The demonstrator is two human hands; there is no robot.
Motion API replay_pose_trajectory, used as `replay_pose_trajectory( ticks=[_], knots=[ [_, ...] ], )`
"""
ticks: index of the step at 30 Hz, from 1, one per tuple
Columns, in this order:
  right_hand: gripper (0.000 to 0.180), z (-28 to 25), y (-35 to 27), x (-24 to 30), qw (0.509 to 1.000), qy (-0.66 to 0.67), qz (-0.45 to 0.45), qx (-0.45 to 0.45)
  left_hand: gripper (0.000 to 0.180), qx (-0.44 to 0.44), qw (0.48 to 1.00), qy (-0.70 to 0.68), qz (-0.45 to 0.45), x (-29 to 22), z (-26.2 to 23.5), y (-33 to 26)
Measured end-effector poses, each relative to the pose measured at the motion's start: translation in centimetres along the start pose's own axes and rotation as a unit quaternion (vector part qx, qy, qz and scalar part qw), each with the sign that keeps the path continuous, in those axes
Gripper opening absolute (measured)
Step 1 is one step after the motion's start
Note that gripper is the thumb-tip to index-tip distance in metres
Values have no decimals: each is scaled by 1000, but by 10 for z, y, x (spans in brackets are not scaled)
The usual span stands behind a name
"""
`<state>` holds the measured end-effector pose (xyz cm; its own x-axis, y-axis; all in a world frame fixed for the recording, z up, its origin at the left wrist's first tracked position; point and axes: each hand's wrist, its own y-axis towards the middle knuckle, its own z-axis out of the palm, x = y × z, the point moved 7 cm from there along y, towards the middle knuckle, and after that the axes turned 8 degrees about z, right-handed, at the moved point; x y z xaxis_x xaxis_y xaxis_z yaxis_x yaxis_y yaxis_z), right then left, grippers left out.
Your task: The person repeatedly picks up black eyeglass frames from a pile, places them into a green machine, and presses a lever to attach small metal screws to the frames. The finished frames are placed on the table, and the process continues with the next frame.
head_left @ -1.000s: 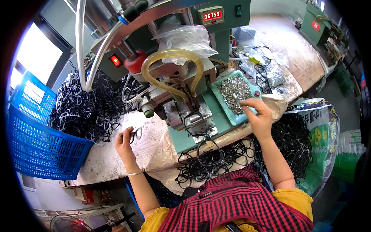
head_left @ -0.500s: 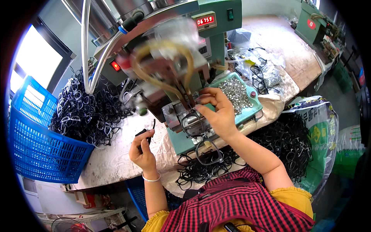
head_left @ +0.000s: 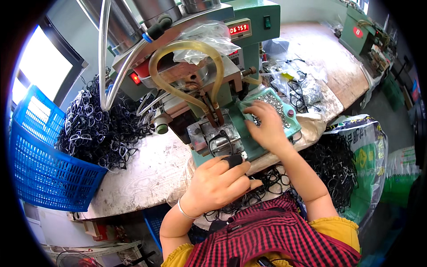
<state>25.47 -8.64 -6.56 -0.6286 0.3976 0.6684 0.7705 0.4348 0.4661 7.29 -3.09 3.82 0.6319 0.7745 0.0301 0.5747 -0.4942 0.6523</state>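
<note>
A black eyeglass frame [head_left: 221, 141] has one rim lying on the metal fixture [head_left: 205, 137] under the twin electrode-like tips [head_left: 215, 116] of a bench machine. My left hand [head_left: 218, 183] is curled closed at the near side of the fixture, on the frame; it hides the frame's other half. A black cover wraps one of its fingers. My right hand [head_left: 269, 129] hovers at the left part of a teal tray [head_left: 291, 129] full of small shiny metal pieces [head_left: 278, 107]. Its thumb and fingers are apart, and nothing shows between them.
At left, a blue basket [head_left: 53, 173] stands beside a heap of dark eyeglass frames [head_left: 100, 120]. More dark frames [head_left: 329, 164] fill a sack at right and lie at the near table edge. A yellowish hose [head_left: 153, 66] loops before the machine head. Plastic bags [head_left: 311, 89] lie behind the tray.
My left hand has come right to the front of the fixture, over the hanging part of the frame. My right hand has left the machine tips for the tray. The blurred hose is now still.
</note>
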Motion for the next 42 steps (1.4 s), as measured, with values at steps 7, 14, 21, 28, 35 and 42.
replay_pose_trajectory(
  ticks=[7, 14, 21, 28, 35, 42],
  knots=[
    [15, 2, -11, -83, 993, -86, 45, -66, 36, 18, 1000, -6, -25, 6, 4, 0],
    [11, -14, -9, -78, 992, -9, 66, -103, 32, -76, 997, 0, -27, -4, 6, -27],
    [12, -17, -30, -113, 974, 144, 149, -87, 14, -359, 836, 182, -374, 58, -39, -191],
    [15, 5, -6, -115, 928, 315, 189, -64, 10, -47, 862, 261, -433, 249, 33, -257],
    [14, -27, -30, -122, 946, 230, 223, -54, 14, 100, 884, 258, -377, 238, 46, -275],
    [11, -59, -67, -111, 943, 232, 218, -101, 21, -76, 772, 310, -549, 173, -45, -366]
  ],
)
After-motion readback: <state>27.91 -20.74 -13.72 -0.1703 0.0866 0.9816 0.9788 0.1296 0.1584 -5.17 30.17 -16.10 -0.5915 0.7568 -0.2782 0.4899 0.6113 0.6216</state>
